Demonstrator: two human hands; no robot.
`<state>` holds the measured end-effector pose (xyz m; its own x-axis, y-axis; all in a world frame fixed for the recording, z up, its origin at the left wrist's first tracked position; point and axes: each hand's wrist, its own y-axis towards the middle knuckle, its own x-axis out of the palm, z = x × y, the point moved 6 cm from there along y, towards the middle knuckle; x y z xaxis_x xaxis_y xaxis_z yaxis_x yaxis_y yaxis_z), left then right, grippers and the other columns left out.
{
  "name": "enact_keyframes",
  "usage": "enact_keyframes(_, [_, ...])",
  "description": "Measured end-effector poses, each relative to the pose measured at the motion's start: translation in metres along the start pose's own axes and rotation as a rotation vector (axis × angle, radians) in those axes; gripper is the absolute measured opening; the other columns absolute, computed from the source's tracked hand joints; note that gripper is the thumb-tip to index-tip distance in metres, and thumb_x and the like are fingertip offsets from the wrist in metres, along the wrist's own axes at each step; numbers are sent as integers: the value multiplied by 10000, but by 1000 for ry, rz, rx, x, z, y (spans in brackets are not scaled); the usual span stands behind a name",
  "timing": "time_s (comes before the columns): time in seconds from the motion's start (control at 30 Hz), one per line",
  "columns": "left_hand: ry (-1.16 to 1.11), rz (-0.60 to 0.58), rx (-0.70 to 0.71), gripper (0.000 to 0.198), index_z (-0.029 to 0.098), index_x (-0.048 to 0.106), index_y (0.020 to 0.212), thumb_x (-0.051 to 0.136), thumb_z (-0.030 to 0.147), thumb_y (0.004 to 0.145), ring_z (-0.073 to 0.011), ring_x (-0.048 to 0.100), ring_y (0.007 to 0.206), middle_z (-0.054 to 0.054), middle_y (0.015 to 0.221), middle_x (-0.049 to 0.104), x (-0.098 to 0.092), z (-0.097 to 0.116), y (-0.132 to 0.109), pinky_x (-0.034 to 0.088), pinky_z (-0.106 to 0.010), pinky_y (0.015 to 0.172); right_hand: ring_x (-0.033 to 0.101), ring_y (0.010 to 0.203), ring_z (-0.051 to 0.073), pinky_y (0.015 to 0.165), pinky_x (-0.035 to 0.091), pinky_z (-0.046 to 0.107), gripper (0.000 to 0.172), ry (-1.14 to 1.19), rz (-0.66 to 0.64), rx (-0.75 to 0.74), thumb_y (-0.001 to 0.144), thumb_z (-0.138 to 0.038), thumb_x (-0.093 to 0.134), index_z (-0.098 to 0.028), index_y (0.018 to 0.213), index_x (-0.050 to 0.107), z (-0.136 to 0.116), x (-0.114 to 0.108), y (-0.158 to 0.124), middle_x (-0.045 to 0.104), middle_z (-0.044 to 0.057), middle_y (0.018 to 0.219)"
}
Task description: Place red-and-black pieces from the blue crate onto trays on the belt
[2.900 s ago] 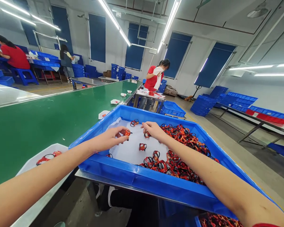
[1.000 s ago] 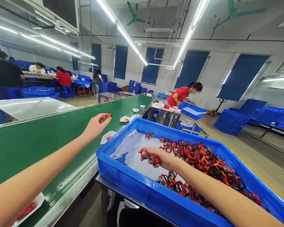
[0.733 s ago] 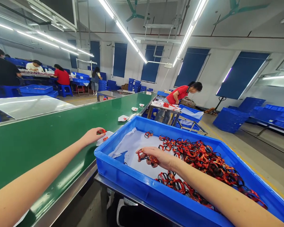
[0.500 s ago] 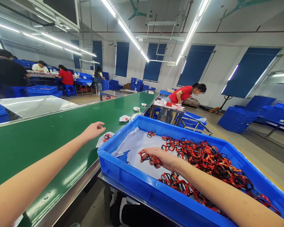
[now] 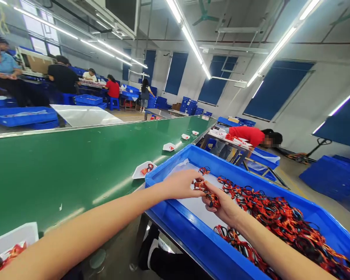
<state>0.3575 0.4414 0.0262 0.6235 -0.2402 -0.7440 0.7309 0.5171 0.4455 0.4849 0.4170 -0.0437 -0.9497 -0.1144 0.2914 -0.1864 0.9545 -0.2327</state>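
A blue bin [image 5: 192, 237] in front of me holds a heap of red-and-black bracelets [image 5: 282, 221] on a white liner. My right hand [image 5: 224, 206] is closed round a small bunch of bracelets [image 5: 212, 200] over the bin. My left hand [image 5: 179, 184] reaches into the bin and pinches a bracelet at the top of that bunch. A white tray [image 5: 142, 170] with bracelets in it lies on the green conveyor belt [image 5: 61, 163] just left of the bin.
More white trays [image 5: 168, 146] sit further along the belt, and one [image 5: 11, 239] is at the near left. A person in red [image 5: 251, 136] bends over a table behind the bin. Other people sit at benches far left. Stacked blue bins stand at right.
My left hand let a bracelet go into the white tray on the belt, then swung back into the bin to meet my right hand. The camera view has turned left.
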Motion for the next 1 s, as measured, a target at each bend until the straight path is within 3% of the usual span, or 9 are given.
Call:
enact_keyframes(0.2, [-160, 25, -36, 332, 199, 627, 1048, 642, 329, 742, -161, 602, 810, -39, 987, 670, -1, -1, -2, 474, -285, 759, 362, 472, 58, 359, 169, 142, 282, -1, 9, -15, 757, -440, 634, -183, 873, 624, -2, 3, -1, 481, -13, 663])
enact_keyframes(0.43, [-382, -18, -178, 401, 205, 613, 1074, 661, 379, 715, -177, 631, 797, -48, 965, 681, 6, -18, 6, 506, -298, 706, 330, 457, 61, 382, 136, 170, 362, -30, -23, -57, 789, -500, 550, -176, 931, 627, -12, 0, 0, 578, 33, 724])
enact_keyframes(0.6, [-364, -1, -176, 402, 222, 584, 1098, 655, 313, 713, -173, 617, 889, -51, 1088, 640, 3, -14, 5, 507, -301, 749, 371, 500, 55, 421, 158, 175, 376, -173, -32, -141, 768, -503, 594, -175, 942, 658, -19, 2, -5, 621, 66, 862])
enact_keyframes(1.0, [-329, -2, -138, 415, 242, 555, 1105, 631, 227, 698, -202, 565, 1053, -52, 1142, 607, 2, -11, 5, 461, -355, 874, 395, 547, 61, 435, 182, 188, 373, -229, 2, -198, 718, -518, 650, -178, 863, 698, -23, 4, -8, 627, 72, 994])
